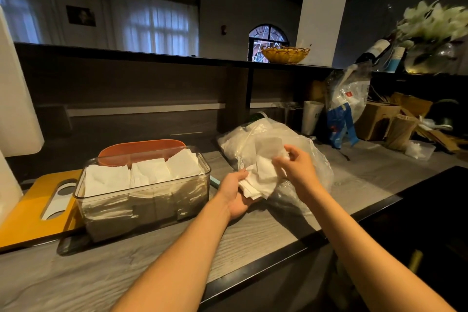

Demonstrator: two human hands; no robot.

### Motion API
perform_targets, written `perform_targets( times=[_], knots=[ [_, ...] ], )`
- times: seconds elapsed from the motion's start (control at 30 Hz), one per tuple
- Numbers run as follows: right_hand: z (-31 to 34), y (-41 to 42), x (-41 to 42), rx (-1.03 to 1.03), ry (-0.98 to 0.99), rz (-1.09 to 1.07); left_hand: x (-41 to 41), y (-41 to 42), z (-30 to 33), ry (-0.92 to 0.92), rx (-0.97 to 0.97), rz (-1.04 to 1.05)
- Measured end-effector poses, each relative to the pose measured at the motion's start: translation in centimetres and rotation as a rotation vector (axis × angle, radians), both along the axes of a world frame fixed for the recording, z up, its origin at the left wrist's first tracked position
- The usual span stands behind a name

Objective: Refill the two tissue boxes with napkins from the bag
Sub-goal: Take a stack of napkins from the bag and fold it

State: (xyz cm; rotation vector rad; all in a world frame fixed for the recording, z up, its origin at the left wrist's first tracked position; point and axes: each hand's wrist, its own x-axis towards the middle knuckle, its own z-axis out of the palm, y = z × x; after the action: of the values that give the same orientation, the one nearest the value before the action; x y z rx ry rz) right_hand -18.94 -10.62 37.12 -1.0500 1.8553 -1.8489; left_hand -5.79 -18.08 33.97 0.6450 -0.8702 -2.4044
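Resting on grey wood-grain counter: clear tissue box, lid off, packed with white napkin stacks; orange tissue box just behind it. Loose napkin bundle cradled in left hand, fingers curled beneath. Top napkin pinched by right hand. Clear plastic bag lying behind both hands, napkins visible inside. Yellow lid laid left of clear box.
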Motion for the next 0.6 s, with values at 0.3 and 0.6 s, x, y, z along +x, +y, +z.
perform_targets(
  times=[0.3,0.6],
  knots=[
    [-1.5,0.0,0.8,0.033,0.125,-0.135,-0.5,0.1,-0.5,0.008,-0.176,0.0],
    [-0.1,0.0,-0.7,0.111,0.202,-0.164,-0.3,0.5,0.0,0.031,-0.175,-0.034]
  ],
)
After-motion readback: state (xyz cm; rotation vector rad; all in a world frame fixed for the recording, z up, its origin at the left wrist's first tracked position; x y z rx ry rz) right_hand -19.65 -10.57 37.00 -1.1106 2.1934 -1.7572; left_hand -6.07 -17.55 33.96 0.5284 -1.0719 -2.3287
